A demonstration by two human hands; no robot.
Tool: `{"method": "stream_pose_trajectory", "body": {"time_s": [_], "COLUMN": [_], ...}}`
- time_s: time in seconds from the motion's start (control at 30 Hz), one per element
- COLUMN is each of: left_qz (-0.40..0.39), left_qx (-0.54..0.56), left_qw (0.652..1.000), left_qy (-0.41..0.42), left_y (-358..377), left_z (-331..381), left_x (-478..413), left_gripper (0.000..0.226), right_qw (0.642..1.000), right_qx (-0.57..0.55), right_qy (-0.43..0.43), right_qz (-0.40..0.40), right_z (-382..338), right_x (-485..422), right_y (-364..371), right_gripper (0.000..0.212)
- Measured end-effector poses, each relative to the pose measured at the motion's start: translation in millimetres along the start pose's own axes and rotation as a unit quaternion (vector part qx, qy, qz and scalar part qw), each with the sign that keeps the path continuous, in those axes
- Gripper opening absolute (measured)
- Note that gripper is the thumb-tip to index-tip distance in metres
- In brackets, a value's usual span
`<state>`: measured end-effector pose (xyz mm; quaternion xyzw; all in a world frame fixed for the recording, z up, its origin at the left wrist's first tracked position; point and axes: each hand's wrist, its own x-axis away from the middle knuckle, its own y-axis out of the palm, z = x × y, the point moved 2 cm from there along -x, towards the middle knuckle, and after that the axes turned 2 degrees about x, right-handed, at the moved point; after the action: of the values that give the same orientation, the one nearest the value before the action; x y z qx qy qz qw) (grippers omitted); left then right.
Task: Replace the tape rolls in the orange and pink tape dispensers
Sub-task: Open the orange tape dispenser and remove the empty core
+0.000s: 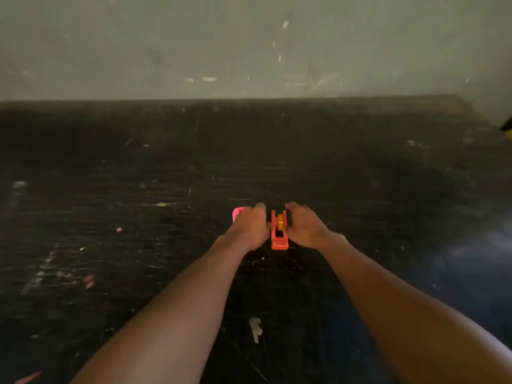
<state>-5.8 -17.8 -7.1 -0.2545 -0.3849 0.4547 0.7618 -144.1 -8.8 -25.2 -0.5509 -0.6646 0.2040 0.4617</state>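
The orange tape dispenser stands on the dark floor in the middle of the view, with a yellow tape roll upright in its cradle. My left hand presses against its left side and my right hand against its right side, fingers curled around it. The pink tape dispenser sits just behind my left hand, mostly hidden by it.
A pale scuffed wall rises beyond the floor. Paint flecks and small pink scraps litter the floor on the left. A white scrap lies between my forearms. A dark and yellow object pokes in at the right edge.
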Motion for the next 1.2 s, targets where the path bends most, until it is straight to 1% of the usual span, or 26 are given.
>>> {"method": "stream_pose_trajectory", "body": {"time_s": [0.1, 0.17, 0.2, 0.3, 0.33, 0.43, 0.5, 0.57, 0.73, 0.83, 0.9, 1.03, 1.1, 1.2], "left_qz": [-0.028, -0.036, -0.038, -0.034, -0.028, -0.025, -0.018, -0.009, 0.016, 0.04, 0.045, 0.006, -0.015, -0.044], "left_qx": [0.001, -0.013, -0.017, -0.024, -0.023, -0.016, -0.003, 0.019, 0.016, 0.022, 0.055, 0.114, 0.122, 0.109], "left_qw": [0.999, 0.999, 0.999, 0.999, 0.999, 0.999, 1.0, 1.0, 1.0, 0.998, 0.997, 0.993, 0.992, 0.993], "left_qy": [-0.021, -0.026, -0.023, -0.018, -0.019, -0.019, -0.011, -0.01, 0.016, 0.031, 0.031, 0.02, 0.012, 0.002], "left_y": [17, 25, 29, 35, 35, 32, 27, 23, 16, 20, 28, 58, 76, 102], "left_z": [-3, -4, -4, -6, -6, -3, 0, 2, 2, -10, -21, -44, -57, -74], "left_x": [-18, -26, -28, -33, -32, -20, -3, 19, 105, 153, 185, 247, 274, 312], "left_gripper": [0.046, 0.052, 0.051, 0.046, 0.048, 0.064, 0.059, 0.051, 0.051, 0.043, 0.047, 0.062, 0.064, 0.07], "right_qw": [0.999, 0.997, 0.997, 0.995, 0.995, 0.994, 0.993, 0.992, 0.991, 0.99, 0.989, 0.989, 0.991, 0.991], "right_qx": [-0.033, -0.067, -0.075, -0.098, -0.098, -0.102, -0.11, -0.118, -0.122, -0.115, -0.113, -0.107, -0.103, -0.111], "right_qy": [-0.005, -0.001, -0.003, -0.016, -0.019, -0.028, -0.034, -0.038, -0.062, -0.082, -0.093, -0.095, -0.085, -0.076], "right_qz": [-0.03, -0.034, -0.029, -0.019, -0.02, -0.018, -0.012, -0.008, 0.009, 0.026, 0.035, 0.032, 0.031, 0.014], "right_z": [10, 16, 18, 21, 21, 19, 15, 9, -10, -21, -26, -22, -15, -5], "right_x": [-11, -18, -19, -21, -19, -7, 10, 33, 109, 159, 194, 256, 283, 321], "right_y": [9, 16, 18, 20, 20, 18, 16, 14, 25, 39, 53, 95, 118, 148], "right_gripper": [0.065, 0.071, 0.071, 0.071, 0.072, 0.076, 0.077, 0.076, 0.077, 0.065, 0.059, 0.055, 0.054, 0.047]}}
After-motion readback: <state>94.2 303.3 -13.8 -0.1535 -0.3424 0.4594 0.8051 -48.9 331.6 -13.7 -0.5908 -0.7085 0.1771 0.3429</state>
